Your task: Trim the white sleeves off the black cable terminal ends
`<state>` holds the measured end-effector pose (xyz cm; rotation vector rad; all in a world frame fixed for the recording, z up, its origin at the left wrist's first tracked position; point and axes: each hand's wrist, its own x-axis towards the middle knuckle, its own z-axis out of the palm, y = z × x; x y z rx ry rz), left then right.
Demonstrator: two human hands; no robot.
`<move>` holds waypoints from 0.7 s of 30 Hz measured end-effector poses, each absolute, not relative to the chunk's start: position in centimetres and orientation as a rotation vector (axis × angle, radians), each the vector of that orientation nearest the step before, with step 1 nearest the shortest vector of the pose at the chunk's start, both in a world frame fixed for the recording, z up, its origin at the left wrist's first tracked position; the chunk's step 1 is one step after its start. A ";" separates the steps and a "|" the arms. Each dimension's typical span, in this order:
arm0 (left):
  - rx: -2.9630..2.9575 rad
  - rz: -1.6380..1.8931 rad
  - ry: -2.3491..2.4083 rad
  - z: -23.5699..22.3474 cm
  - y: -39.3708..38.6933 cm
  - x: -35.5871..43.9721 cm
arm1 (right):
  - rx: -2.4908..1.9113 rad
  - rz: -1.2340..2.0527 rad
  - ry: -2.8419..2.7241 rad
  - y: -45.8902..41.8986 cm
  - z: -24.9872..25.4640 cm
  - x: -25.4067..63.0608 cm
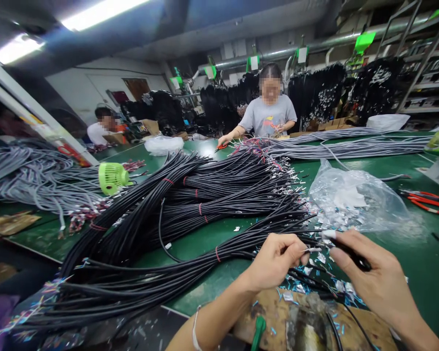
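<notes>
My left hand [278, 258] is closed, pinching the stripped, pale end of a black cable between thumb and forefinger. To its right, my right hand [373, 278] wraps round a black-handled hand tool [354, 256]; its working end is too small to make out. A white cover [328, 234] sits on a right fingertip, close to the cable end. Beside and behind the left hand lies a bundle of black cables [190, 253], tied with a red band [217, 254]. Foil scraps and blue clippings lie on the table under both hands.
More black cable bundles [234, 195] fill the green table [420, 243]. A clear plastic bag [358, 195] and orange-handled scissors [428, 201] lie to the right. A green fan [112, 178] stands left, near grey cables [32, 170]. A co-worker [269, 112] works opposite.
</notes>
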<state>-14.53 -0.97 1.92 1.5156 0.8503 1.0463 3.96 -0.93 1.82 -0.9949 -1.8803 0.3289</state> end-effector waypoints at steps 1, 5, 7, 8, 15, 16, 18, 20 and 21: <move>1.492 1.017 0.837 1.9 -1.0 -14.6 | -0.956 0.318 -1.896 -1.0 1.9 4.0; 1.468 0.947 0.814 1.9 -1.0 -14.6 | -0.782 0.268 -2.022 -1.4 1.2 4.0; 1.467 0.924 0.800 1.9 -1.1 -14.6 | -0.764 0.164 -2.020 -1.6 0.5 4.0; 1.465 0.915 0.797 1.9 -1.1 -14.6 | -0.771 0.109 -1.997 -1.6 0.2 4.0; 1.381 0.943 0.809 1.5 -1.0 -13.9 | -0.942 0.356 -1.759 -1.6 0.8 2.0; 1.347 0.970 0.812 1.4 -1.0 -13.7 | -0.971 0.391 -1.729 -1.5 0.9 1.7; 1.313 1.049 0.825 1.1 -1.0 -13.5 | -1.007 0.400 -1.703 -1.4 0.8 1.5; 1.383 1.164 0.885 0.7 -1.0 -13.3 | -0.980 0.302 -1.755 -1.4 0.5 1.7; 1.479 1.226 0.947 0.6 -1.0 -13.3 | -0.947 0.225 -1.809 -1.5 0.3 2.0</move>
